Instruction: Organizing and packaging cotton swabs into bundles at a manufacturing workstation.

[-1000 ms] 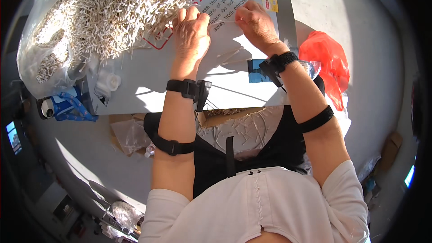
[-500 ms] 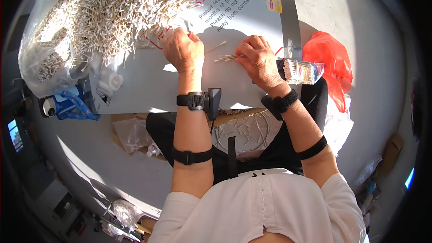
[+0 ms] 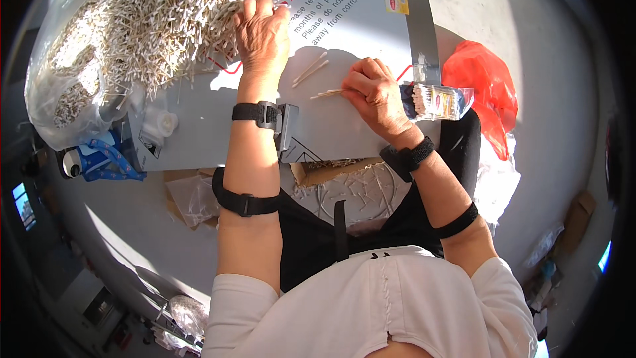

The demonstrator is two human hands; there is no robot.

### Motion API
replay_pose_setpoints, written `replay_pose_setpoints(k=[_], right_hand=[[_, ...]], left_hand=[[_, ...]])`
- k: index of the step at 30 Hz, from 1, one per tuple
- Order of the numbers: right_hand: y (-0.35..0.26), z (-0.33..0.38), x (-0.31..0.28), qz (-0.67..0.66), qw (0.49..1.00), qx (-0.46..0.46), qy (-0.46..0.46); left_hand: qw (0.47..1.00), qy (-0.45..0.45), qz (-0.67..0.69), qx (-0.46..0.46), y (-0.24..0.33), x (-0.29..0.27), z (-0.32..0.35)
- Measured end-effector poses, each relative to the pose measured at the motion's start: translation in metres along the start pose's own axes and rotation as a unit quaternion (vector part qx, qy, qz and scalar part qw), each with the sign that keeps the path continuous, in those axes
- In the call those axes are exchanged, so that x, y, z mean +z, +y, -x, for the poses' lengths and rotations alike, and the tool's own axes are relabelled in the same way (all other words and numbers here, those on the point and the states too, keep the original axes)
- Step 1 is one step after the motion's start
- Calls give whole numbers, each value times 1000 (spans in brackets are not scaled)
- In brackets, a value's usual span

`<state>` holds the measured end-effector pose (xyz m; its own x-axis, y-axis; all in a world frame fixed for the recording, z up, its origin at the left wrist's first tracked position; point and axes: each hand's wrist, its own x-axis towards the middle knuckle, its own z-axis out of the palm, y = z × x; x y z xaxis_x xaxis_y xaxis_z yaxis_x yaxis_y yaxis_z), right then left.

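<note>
A large heap of cotton swabs [image 3: 159, 20] with white tips covers the far left of the table. My left hand [image 3: 264, 40] is at the heap's right edge, its fingers bent downward; the fingertips and anything between them are hidden. Closed in a pinch, my right hand [image 3: 376, 96] holds a few cotton swabs [image 3: 326, 93], whose tips point left. Between the hands, a few loose swabs [image 3: 310, 69] lie on the grey tabletop [image 3: 218, 126]. Just right of my right hand lies a clear pack of cotton swabs [image 3: 437, 103].
A clear plastic bag [image 3: 43, 86] surrounds the heap's left side. Red plastic [image 3: 487, 86] hangs at the table's right edge. Small yellow and red labels [image 3: 396, 1] lie at the far right. Below the near edge stands a cardboard box [image 3: 331, 174] with swabs inside.
My left hand has moved farther away, up to the heap's edge. More loose swabs lie between the hands. My right hand has shifted slightly left, still holding its swabs.
</note>
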<state>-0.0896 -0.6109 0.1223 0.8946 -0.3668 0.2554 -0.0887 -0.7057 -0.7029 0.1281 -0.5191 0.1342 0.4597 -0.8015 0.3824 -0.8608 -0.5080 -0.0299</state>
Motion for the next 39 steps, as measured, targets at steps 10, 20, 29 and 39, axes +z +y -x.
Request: replay_pose_setpoints(k=[10,20,29,39], right_hand=[[-2,7,-5,-6,1000,10,1],[-4,7,1,-11,1000,16,14],[0,8,-3,-25,999,25,7],[3,8,2,-22,1000,14,5]], left_hand=[[959,-6,227,-170,59,-22,48],[943,-53,90,-316,4,-6,45],[994,13,9,-111,-10,-17,34],[995,-30,89,-28,-7,-3,20]])
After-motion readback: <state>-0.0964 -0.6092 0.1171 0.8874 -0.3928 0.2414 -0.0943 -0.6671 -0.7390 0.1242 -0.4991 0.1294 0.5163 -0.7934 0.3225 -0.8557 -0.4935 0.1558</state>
